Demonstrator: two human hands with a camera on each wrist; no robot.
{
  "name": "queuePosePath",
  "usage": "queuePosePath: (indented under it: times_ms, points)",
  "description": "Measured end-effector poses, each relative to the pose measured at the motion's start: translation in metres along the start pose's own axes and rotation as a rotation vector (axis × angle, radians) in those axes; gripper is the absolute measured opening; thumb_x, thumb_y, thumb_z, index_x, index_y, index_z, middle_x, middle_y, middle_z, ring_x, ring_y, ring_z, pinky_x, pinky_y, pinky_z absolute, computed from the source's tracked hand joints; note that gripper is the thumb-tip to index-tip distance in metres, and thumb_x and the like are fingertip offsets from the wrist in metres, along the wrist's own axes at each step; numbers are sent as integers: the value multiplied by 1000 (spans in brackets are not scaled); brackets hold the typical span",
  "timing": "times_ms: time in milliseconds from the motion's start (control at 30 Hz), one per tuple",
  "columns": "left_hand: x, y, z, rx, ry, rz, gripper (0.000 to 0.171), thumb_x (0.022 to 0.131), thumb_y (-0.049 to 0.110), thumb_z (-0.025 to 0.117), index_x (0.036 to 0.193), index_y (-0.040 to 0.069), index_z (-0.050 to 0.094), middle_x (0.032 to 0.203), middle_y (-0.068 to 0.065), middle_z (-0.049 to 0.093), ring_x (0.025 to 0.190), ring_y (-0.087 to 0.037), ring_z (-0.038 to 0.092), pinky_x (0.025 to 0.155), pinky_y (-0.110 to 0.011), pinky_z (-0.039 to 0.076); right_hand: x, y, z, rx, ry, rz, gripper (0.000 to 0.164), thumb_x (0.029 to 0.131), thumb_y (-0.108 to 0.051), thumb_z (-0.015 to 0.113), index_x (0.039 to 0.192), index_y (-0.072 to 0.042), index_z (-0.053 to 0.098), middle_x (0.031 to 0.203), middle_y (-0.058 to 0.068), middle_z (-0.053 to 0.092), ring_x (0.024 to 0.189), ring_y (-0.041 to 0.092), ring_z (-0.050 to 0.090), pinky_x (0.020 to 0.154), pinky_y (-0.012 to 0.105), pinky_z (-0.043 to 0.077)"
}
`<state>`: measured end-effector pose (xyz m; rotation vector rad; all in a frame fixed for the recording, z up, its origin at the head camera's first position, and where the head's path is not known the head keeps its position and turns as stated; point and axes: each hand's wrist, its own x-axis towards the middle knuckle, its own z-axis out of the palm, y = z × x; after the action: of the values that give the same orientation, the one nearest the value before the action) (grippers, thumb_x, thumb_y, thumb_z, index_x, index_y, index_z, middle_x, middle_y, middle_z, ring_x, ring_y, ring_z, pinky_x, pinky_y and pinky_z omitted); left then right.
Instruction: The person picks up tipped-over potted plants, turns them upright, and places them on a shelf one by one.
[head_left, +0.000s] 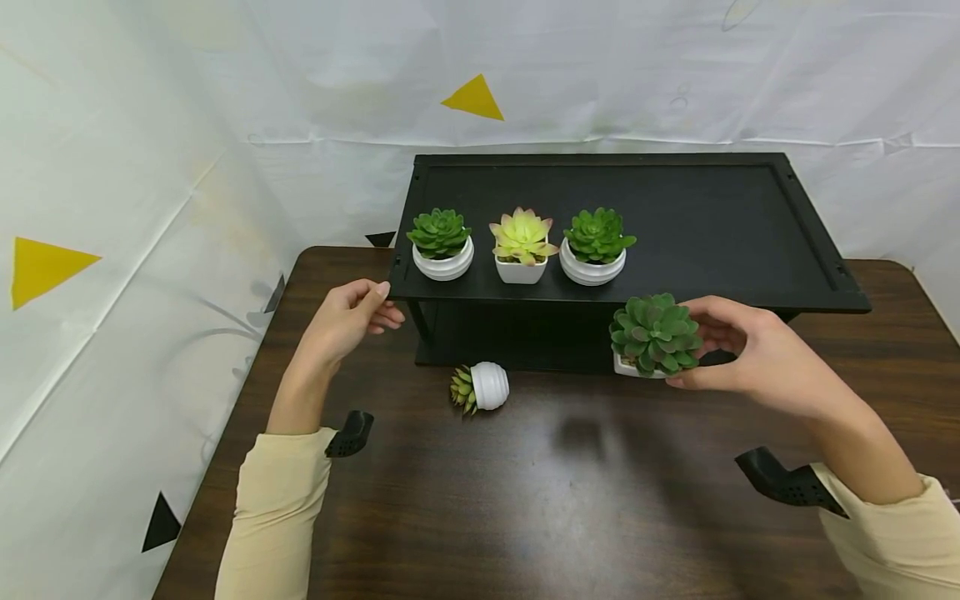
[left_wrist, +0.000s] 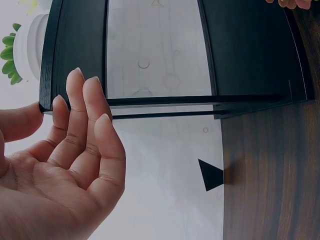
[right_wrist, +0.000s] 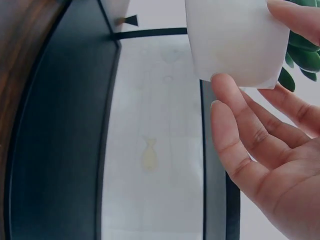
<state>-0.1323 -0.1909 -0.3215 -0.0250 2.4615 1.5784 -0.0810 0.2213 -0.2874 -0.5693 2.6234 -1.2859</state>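
Observation:
My right hand (head_left: 750,354) grips a square white pot (right_wrist: 237,45) holding a dark green succulent (head_left: 655,333), raised in front of the black shelf's front edge. At the left front corner of the black shelf (head_left: 712,225), my left hand (head_left: 348,321) pinches the top board, thumb at the edge and fingertips underneath. Along the left part of the shelf top stand a green succulent in a round white pot (head_left: 442,262), a yellow-green one in a square pot (head_left: 521,271), and another green one in a round pot (head_left: 592,267).
On the brown wooden table (head_left: 480,500), a small succulent in a ribbed white pot (head_left: 491,386) lies on its side before the shelf's lower board (head_left: 525,342). White sheeting (head_left: 337,75) with yellow and black triangles hangs behind and at the left.

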Motion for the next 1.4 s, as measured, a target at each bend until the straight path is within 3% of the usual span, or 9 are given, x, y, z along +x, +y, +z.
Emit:
queuePosePath:
  times_ms: [400,767,1200,1400]
  points:
    - [0,-1,-1,1,-1,1,34,99,26,40,99,-5,53,87,-11,65,79,-13,62,72,-26,47,3,4,-12,102,26,75,52,73,-3,76,118,-10,52,96,-1,64,81,11,63,65,21,48]
    - [1,-1,0,-3,-3,2,35,99,27,41,98,-5,53,87,-12,65,79,-14,62,72,-26,47,10,2,-24,144,58,67,51,72,10,71,117,-6,51,98,-1,65,84,13,64,66,24,51]
    - [2,-1,-1,-4,-6,-1,36,99,28,40,98,-5,53,89,-13,65,81,-16,62,77,-32,47,21,2,-34,121,41,131,49,78,5,68,121,-7,48,95,-3,67,81,16,66,66,25,51]
    - [1,0,-1,-6,-7,-2,36,99,28,40,98,-5,53,89,-13,65,81,-16,62,77,-32,47,26,2,-40,51,34,192,50,79,-3,70,122,-7,46,90,-5,67,79,13,66,65,23,50]
